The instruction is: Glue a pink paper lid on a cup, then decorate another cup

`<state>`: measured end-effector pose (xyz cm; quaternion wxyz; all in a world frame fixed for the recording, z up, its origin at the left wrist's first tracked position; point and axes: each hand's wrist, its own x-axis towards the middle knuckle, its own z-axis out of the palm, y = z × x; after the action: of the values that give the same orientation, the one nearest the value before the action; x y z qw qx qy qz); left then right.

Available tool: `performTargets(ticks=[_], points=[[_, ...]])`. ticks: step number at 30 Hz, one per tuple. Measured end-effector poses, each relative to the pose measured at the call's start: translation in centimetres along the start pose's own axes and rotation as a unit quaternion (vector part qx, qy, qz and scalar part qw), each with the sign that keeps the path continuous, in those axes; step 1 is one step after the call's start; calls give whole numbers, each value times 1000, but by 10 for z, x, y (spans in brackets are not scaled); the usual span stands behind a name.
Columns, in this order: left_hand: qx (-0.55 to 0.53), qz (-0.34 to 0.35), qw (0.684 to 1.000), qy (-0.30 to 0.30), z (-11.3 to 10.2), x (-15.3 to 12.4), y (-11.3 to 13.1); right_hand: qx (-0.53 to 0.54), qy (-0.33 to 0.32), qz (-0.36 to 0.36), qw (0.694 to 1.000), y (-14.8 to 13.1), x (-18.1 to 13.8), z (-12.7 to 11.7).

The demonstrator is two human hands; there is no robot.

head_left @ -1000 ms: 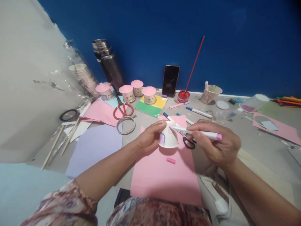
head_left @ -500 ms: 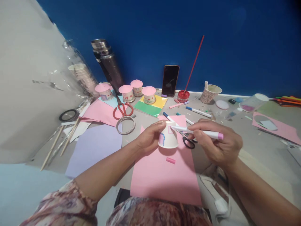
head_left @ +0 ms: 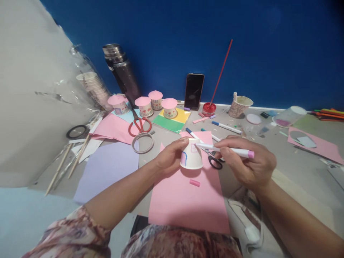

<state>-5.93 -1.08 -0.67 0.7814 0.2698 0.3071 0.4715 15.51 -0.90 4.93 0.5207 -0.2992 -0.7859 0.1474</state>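
Observation:
My left hand (head_left: pixel 170 156) grips a small white paper cup (head_left: pixel 191 157) turned upside down on a pink paper sheet (head_left: pixel 188 200). The cup carries blue and pink drawn marks. My right hand (head_left: pixel 245 163) pinches a white marker with a pink end (head_left: pixel 231 151), its tip touching the cup's side near the top. A pink marker cap (head_left: pixel 195 182) lies on the sheet just below the cup. Small black-handled scissors (head_left: pixel 215 161) lie under the marker, between cup and right hand.
Several pink-topped cups (head_left: pixel 146 104) stand at the back beside a steel flask (head_left: pixel 122 73), a phone (head_left: pixel 194 91) against the blue wall and a red paint pot (head_left: pixel 209 108). Red scissors (head_left: pixel 139 123), a tape ring (head_left: pixel 143 142), lilac paper (head_left: pixel 107 168), markers and wooden sticks lie around.
Almost nothing differs: the marker tip has shifted slightly on the cup's side, and the view has drifted a little. Both hands keep their hold.

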Motion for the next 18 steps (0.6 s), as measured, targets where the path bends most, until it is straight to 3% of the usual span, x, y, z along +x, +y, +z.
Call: performTargets(ticks=[7,12,18], points=[[-25,0,999,29,0,-1,2,-23,45,48,998,0,-2,-3],[-48,-7,998,30,-1,-1,4,-8,33,49,998,0,-3,-3],[-106,-1,993,44,3,0,6,-20,85,65,994,8,-6,0]])
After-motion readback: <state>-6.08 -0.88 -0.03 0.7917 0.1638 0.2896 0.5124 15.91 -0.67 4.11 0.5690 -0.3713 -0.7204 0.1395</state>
